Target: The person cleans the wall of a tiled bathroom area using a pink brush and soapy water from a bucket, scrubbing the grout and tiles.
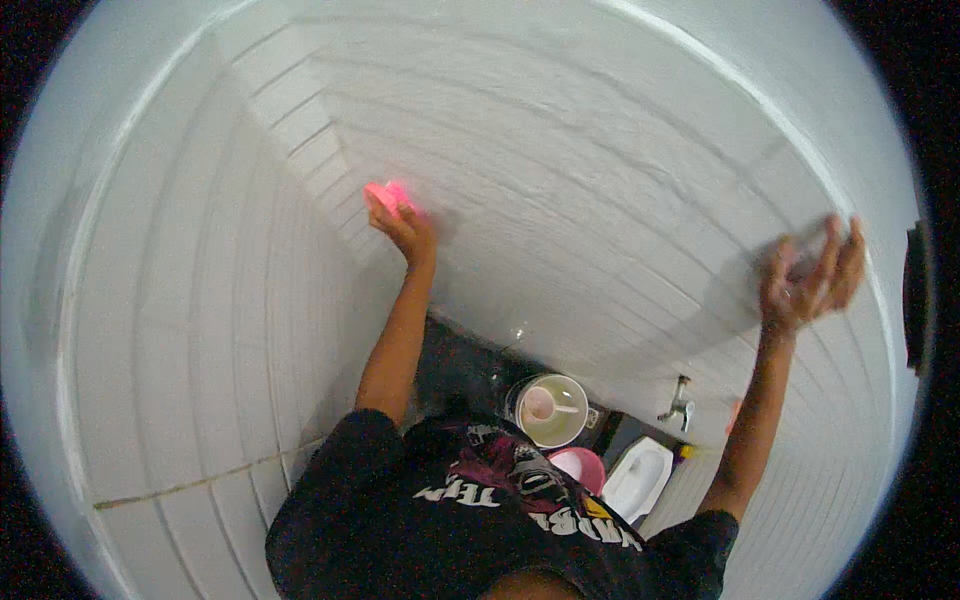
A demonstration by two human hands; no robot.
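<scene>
My left hand (405, 231) grips a bright pink scrubbing brush (388, 196) by its back. The brush is at the white tiled wall (540, 202), close to the corner with the left wall. Whether its bristles touch the tiles I cannot tell, as my fingers hide part of it. Far to the right, my right hand (811, 277) is raised at the same wall with its fingers apart and nothing visible in it. Slight blur hides whether its fingertips rest on the tiles.
Below stands a white bucket (522, 442) with a pale dipper (540, 403) in it. Beside it are a pink basin (594, 471) and a white squat toilet (637, 480). A metal tap (679, 409) juts from the wall above the dark floor (457, 360).
</scene>
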